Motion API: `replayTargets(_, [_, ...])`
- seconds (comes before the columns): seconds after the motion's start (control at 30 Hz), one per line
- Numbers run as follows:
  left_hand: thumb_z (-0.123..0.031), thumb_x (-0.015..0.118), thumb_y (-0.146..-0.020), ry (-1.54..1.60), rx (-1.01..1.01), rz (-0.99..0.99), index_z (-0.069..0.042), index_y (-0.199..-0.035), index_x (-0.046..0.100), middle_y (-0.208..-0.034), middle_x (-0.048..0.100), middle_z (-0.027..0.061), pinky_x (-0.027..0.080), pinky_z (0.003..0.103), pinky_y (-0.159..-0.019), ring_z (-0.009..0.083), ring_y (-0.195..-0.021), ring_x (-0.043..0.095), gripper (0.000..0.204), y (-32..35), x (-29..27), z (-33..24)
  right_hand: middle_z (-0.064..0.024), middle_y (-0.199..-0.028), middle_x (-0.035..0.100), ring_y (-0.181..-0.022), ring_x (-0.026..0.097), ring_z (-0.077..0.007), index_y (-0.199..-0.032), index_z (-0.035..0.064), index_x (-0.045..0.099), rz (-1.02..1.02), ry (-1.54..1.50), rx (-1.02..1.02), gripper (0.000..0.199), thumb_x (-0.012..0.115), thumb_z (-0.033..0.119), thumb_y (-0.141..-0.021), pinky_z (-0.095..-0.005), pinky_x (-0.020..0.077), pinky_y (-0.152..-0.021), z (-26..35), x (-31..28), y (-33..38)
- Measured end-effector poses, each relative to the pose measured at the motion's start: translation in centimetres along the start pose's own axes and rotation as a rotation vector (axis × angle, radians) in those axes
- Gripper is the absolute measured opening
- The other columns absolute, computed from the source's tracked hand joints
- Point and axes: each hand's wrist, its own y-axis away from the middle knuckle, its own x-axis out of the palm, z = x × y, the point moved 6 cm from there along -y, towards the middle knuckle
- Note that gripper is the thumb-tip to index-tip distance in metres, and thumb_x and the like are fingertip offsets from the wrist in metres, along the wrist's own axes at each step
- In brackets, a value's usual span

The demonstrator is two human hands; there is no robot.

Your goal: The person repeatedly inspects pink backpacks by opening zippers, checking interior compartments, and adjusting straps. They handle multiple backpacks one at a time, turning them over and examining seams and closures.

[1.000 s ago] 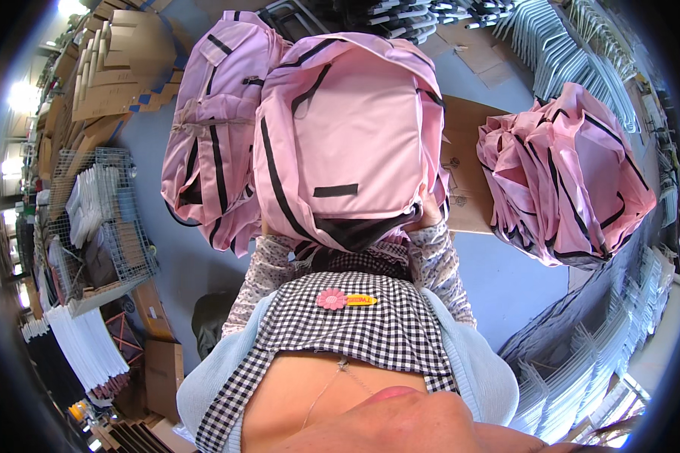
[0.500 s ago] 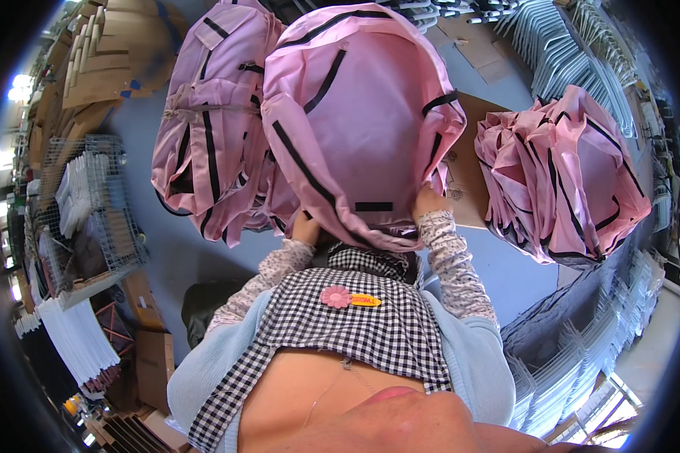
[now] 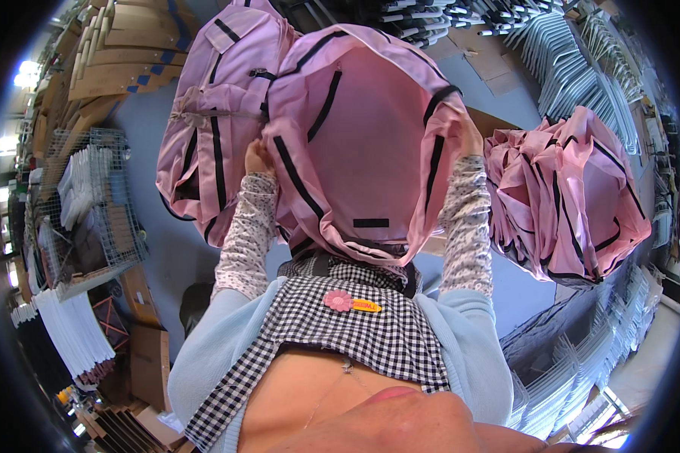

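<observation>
A large pink backpack (image 3: 378, 158) with black zips and trim lies opened out in front of me, its plain pink face upward. My left hand (image 3: 258, 157) is closed at its left edge, with some fingers hidden by the cloth. At the right edge, farther up, my right hand (image 3: 470, 140) grips the side, its fingertips partly out of sight in the fabric. Close to my left hand, a bundle of pink backpacks (image 3: 217, 121) is tied with a strip round its middle. Another pile of pink backpacks (image 3: 567, 196) lies folded at the right.
Flattened cardboard (image 3: 121, 57) and a wire cage (image 3: 91, 211) with white pieces inside stand at the left. Stacked bent metal tubes (image 3: 574, 68) fill the far right. White wire racks (image 3: 582, 362) are at the near right.
Both hands have moved from the backpack's near edge up along its sides, away from me. The backpack's sides are more raised and its opening looks wider.
</observation>
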Motion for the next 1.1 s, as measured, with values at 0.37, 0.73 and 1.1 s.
replayTargets(0.37, [-0.023, 0.054, -0.093, 0.100, -0.031, -0.275, -0.006, -0.104, 0.067, -0.099, 0.068, 0.0088, 0.055, 0.036, -0.073, 0.0239, -0.085, 0.067, 0.024, -12.1, -2.6, 11.3, -0.0083, -0.100, 0.069, -0.089, 0.065, -0.0166, -0.108, 0.0013, 0.068, -0.060, 0.682, 0.246, 0.033, 0.071, 0.025, -0.084, -0.0234, 0.0502, -0.080, -9.3, 8.0, 1.5])
replayTargets(0.73, [-0.016, 0.061, -0.090, -0.227, -0.079, 0.389, -0.006, -0.104, 0.062, -0.099, 0.066, 0.0069, 0.049, 0.026, -0.082, 0.0160, -0.091, 0.063, 0.017, -4.6, 12.6, 4.7, -0.0031, -0.100, 0.066, -0.086, 0.062, -0.0087, -0.110, -0.0004, 0.062, 0.398, 0.164, 0.460, 0.028, 0.064, 0.021, -0.091, -0.0196, 0.0486, -0.078, -7.3, 6.8, 1.9])
replayTargets(1.1, [-0.023, 0.068, -0.075, -2.049, 0.734, -0.756, -0.009, -0.091, 0.064, -0.077, 0.067, 0.0152, 0.051, 0.040, -0.063, 0.0281, -0.071, 0.066, 0.021, 2.7, 0.3, -23.8, -0.0133, -0.088, 0.069, -0.082, 0.065, -0.0220, -0.108, 0.0066, 0.063, -0.529, 1.507, -0.176, 0.031, 0.055, 0.013, -0.079, -0.0361, 0.0506, -0.073, 13.3, -15.4, 0.3])
